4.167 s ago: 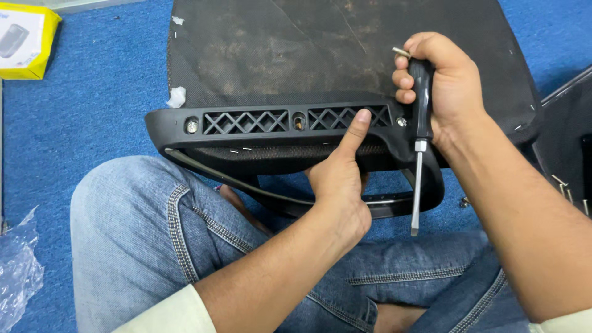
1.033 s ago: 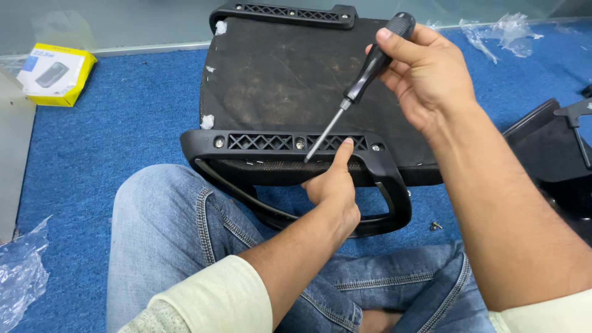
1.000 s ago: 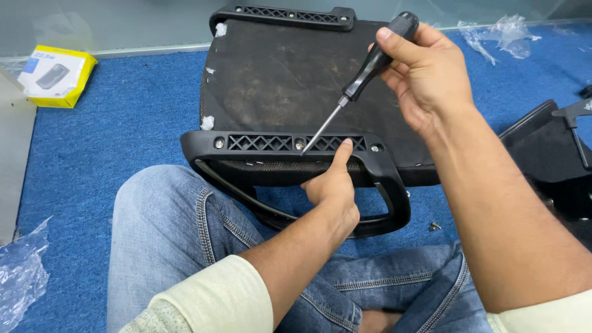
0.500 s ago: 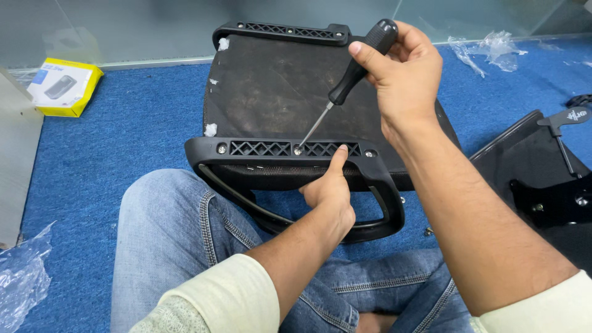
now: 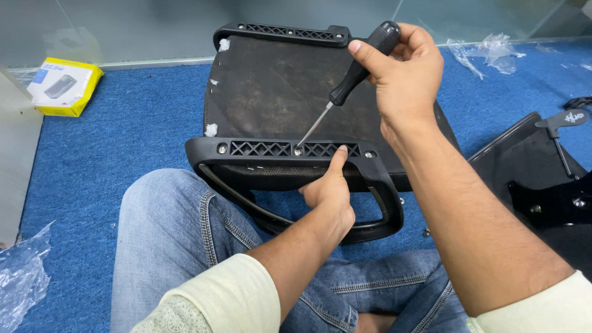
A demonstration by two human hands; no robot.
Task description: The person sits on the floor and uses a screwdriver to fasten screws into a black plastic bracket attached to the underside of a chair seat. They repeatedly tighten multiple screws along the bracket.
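Head view: right hand (image 5: pixel 404 77) grips screwdriver (image 5: pixel 354 73) above left hand (image 5: pixel 330 196) pressing armrest (image 5: pixel 290 161).

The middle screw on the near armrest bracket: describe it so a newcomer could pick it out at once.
Find the black seat base on the blue carpet. Along its near edge runs the armrest bracket with three silver screws; the middle screw alone has the screwdriver tip on it.

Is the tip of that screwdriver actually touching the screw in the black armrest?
Touching. The head view shows the screwdriver tip seated on the middle screw of the armrest, with no gap between them.
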